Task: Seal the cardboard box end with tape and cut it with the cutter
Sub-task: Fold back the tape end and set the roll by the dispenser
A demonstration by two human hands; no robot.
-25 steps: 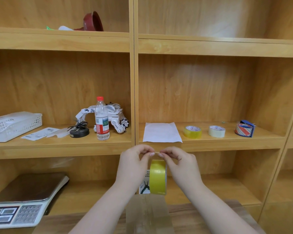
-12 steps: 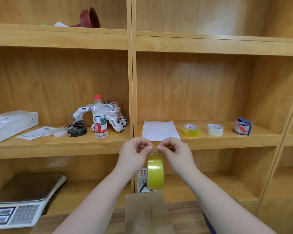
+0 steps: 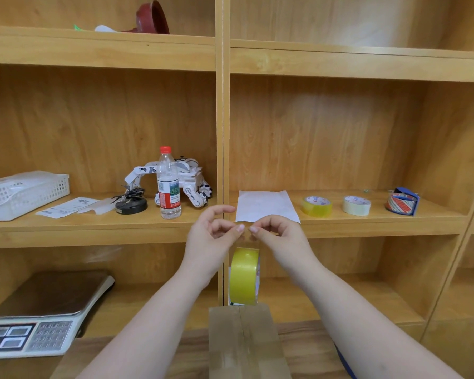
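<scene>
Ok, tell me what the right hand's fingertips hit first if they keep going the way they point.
The right hand points toward the left hand; its fingertips would probably meet the left thumb first, just across the small gap.

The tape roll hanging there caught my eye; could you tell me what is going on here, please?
A person is pinching the free end of tape between the left hand and right hand, so the yellow tape roll dangles below. It hangs just above the cardboard box on the table. No tape from this roll is on the box yet, and no cutter is identifiable.
</scene>
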